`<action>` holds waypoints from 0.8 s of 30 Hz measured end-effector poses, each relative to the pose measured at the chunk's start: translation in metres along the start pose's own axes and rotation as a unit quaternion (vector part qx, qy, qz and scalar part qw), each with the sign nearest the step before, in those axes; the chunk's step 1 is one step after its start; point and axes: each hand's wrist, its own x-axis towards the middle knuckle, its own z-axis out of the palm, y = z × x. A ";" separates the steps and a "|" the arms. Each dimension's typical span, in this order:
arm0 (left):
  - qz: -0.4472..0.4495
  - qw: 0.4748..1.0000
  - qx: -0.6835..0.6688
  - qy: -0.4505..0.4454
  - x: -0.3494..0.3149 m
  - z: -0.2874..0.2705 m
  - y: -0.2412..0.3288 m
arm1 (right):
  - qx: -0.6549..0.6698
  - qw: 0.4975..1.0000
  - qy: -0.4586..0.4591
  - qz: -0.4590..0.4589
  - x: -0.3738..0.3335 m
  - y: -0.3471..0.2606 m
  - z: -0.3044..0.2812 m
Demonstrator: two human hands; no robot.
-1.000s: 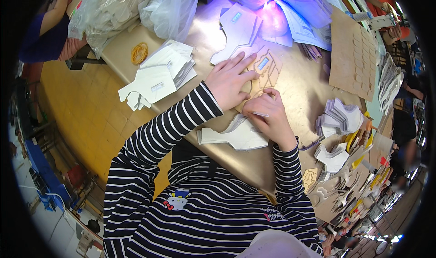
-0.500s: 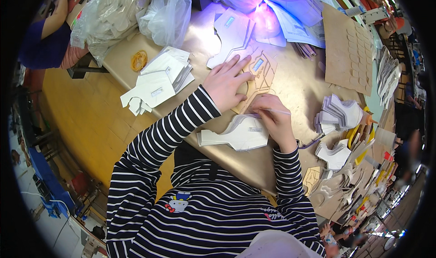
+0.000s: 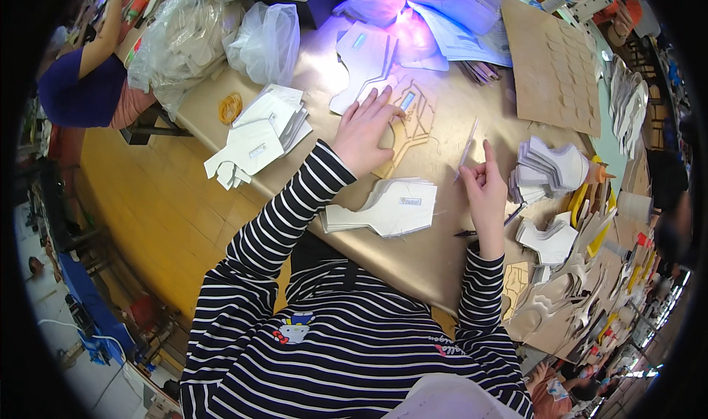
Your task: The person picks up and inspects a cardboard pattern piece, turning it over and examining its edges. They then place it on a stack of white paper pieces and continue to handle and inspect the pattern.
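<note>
My left hand [image 3: 363, 135] lies with fingers spread, fingertips at the lower edge of a stack of white cut pieces [image 3: 363, 54]. Its thumb side rests on a tan flat template [image 3: 417, 120] with cut slots and a small label. To the right, my right hand [image 3: 485, 190] is raised off the table, index finger stretched out. Between its thumb and other fingers it pinches a thin pale pen-like stick [image 3: 467, 148], tip pointing away from me. Nearest me, between the hands, sits another stack of white cut pieces [image 3: 391, 209], with loose threads at its edge.
More white stacks lie at left [image 3: 258, 135] and right [image 3: 549, 167], with rubber bands [image 3: 230, 108] at far left. A brown sheet [image 3: 553, 69] and plastic bags [image 3: 265, 43] are at the back. A dark pen [image 3: 466, 233] is by my right wrist. Another person [image 3: 85, 87] sits at left.
My right hand has moved right, away from the template, with the pen-like stick, which has swung from sideways to upright in the picture. My left hand stays on the template.
</note>
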 end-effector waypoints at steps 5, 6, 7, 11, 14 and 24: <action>0.013 0.999 -0.031 0.019 0.003 0.003 0.001 | 0.007 0.998 0.039 -0.052 -0.018 0.009 -0.016; 0.023 0.999 -0.035 0.025 0.003 0.004 0.000 | -0.006 0.998 0.038 -0.058 -0.022 0.010 -0.019; 0.030 0.998 -0.038 0.038 0.004 0.005 0.000 | -0.005 0.996 0.048 -0.070 -0.027 0.012 -0.022; 0.026 0.995 -0.041 0.086 0.004 0.014 0.007 | -0.043 0.992 0.105 -0.059 -0.052 0.027 -0.036; -0.002 0.996 -0.013 0.089 0.004 0.015 0.016 | -0.068 0.983 0.169 -0.003 -0.067 0.046 -0.045; 0.078 0.986 0.054 0.137 -0.002 0.009 0.035 | -0.156 0.973 -0.003 -0.171 -0.089 0.056 -0.056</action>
